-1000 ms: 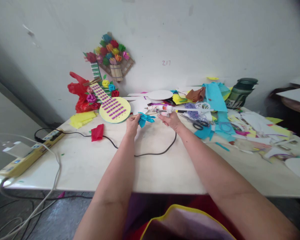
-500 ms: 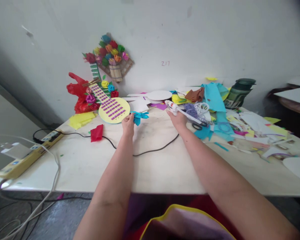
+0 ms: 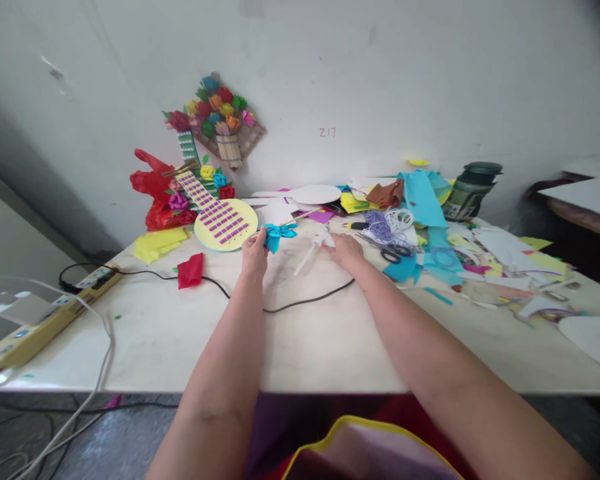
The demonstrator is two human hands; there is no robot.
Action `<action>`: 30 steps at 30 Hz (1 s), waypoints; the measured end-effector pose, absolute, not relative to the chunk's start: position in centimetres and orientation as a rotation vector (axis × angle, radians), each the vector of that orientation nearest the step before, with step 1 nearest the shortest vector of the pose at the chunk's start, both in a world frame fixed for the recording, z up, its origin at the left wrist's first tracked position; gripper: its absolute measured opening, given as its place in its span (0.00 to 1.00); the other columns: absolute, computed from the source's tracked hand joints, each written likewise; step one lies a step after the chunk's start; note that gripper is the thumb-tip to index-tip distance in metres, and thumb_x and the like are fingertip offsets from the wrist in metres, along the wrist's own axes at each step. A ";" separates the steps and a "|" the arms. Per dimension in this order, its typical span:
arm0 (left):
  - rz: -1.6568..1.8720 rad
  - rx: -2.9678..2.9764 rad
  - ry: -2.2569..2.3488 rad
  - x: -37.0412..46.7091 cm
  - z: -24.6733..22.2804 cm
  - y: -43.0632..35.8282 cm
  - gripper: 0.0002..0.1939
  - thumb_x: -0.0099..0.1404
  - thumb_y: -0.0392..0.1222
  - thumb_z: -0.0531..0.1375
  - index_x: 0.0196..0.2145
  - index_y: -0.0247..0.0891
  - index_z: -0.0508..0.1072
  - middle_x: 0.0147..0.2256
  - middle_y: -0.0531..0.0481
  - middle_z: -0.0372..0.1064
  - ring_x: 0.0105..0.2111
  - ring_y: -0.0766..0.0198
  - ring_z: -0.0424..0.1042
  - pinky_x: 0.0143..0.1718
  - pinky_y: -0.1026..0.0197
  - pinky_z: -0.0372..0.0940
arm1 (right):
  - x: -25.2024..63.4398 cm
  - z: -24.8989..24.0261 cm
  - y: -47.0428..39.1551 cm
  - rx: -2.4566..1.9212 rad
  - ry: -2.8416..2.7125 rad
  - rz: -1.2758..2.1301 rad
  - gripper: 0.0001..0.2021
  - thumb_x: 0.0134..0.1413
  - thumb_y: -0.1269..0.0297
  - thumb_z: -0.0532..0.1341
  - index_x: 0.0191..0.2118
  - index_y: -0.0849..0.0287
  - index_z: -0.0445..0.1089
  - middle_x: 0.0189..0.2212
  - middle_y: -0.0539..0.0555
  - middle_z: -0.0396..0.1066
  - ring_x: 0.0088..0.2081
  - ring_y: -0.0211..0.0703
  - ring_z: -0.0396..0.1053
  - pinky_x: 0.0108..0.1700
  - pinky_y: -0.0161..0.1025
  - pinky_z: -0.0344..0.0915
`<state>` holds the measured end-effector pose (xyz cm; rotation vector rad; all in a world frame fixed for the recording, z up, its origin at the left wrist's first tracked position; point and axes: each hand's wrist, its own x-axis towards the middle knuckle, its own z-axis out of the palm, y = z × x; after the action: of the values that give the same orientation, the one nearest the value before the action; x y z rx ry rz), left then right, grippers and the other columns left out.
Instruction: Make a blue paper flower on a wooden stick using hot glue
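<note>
My left hand [image 3: 254, 252] pinches a gathered piece of blue crepe paper [image 3: 279, 236] just right of the yellow round board [image 3: 226, 225]. Behind the paper a thin wooden stick [image 3: 303, 217] shows; whether it is joined to the paper I cannot tell. My right hand [image 3: 347, 252] has its fingers around a white glue gun [image 3: 324, 237], low over the table, and its glue stick [image 3: 305, 260] points toward the lower left. Right of that hand lie dark-handled scissors [image 3: 396, 253] and a yellow-and-black cutter [image 3: 356, 226].
Blue crepe paper [image 3: 423, 197], purple and white cords [image 3: 380, 227] and paper scraps cover the right side, with a green bottle [image 3: 473, 192] behind. A black cable [image 3: 310, 300] crosses the table from a power strip [image 3: 55, 317]. Red paper [image 3: 190, 271] lies left.
My right hand has turned the glue gun and brought it lower and left, so its glue stick points left instead of right. The left hand keeps the blue crepe paper nearly still.
</note>
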<state>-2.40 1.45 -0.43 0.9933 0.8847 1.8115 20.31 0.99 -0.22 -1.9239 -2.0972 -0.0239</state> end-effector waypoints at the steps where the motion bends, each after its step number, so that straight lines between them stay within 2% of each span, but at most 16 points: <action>1: 1.789 1.000 0.879 -2.3 -0.3 1.4 0.16 0.53 0.52 0.67 0.25 0.35 0.73 0.21 0.53 0.63 0.21 0.70 0.62 0.23 0.66 0.57 | 20.3 -0.3 1.0 -1.921 -2.113 -0.030 0.19 0.59 0.62 0.54 0.53 0.62 0.68 0.49 0.65 0.70 0.51 0.53 0.68 0.47 0.42 0.63; 6: 1.660 1.107 0.815 -1.9 -0.1 1.0 0.17 0.50 0.51 0.69 0.21 0.34 0.72 0.19 0.55 0.60 0.20 0.72 0.58 0.21 0.66 0.53 | 20.2 -0.2 0.8 -1.918 -2.135 -0.032 0.18 0.57 0.62 0.55 0.51 0.59 0.71 0.48 0.65 0.70 0.50 0.53 0.67 0.47 0.42 0.62; 10: 1.597 1.133 0.842 -2.0 -0.1 0.7 0.18 0.48 0.52 0.70 0.23 0.33 0.74 0.17 0.56 0.58 0.18 0.73 0.54 0.20 0.66 0.50 | 20.1 0.4 0.4 -1.922 -2.046 -0.085 0.18 0.54 0.60 0.55 0.47 0.61 0.73 0.48 0.66 0.69 0.50 0.57 0.65 0.49 0.48 0.59; 15: 1.525 1.150 0.906 -1.8 0.0 0.4 0.17 0.48 0.52 0.70 0.27 0.33 0.77 0.19 0.54 0.63 0.20 0.71 0.58 0.22 0.65 0.52 | 20.4 1.1 -0.2 -1.765 -1.739 -0.297 0.18 0.57 0.62 0.51 0.47 0.65 0.69 0.47 0.66 0.67 0.51 0.57 0.61 0.50 0.49 0.54; 21: 1.451 1.240 0.891 -1.5 0.2 -0.1 0.17 0.46 0.51 0.71 0.26 0.33 0.79 0.23 0.50 0.68 0.22 0.69 0.62 0.22 0.65 0.53 | 19.7 1.6 -0.1 -1.485 -1.947 -0.302 0.18 0.61 0.60 0.49 0.47 0.63 0.70 0.48 0.63 0.70 0.50 0.54 0.62 0.52 0.45 0.52; 25: 1.403 1.255 0.872 -1.5 0.2 -0.1 0.16 0.46 0.50 0.71 0.25 0.33 0.78 0.21 0.51 0.67 0.20 0.70 0.60 0.22 0.65 0.52 | 19.2 1.6 0.0 -1.503 -2.133 -0.156 0.18 0.63 0.60 0.47 0.40 0.59 0.73 0.40 0.59 0.75 0.43 0.48 0.67 0.46 0.41 0.54; 30: 1.380 1.244 0.894 -1.5 -0.1 0.0 0.14 0.45 0.46 0.71 0.23 0.33 0.77 0.21 0.50 0.66 0.21 0.69 0.60 0.22 0.65 0.52 | 19.4 1.8 -0.1 -1.464 -2.253 0.197 0.19 0.62 0.55 0.50 0.30 0.56 0.74 0.31 0.53 0.76 0.33 0.42 0.69 0.34 0.35 0.54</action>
<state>-1.54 0.05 -0.10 1.2441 0.8944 1.3796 19.37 -0.08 1.78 -1.4636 -2.2530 0.1973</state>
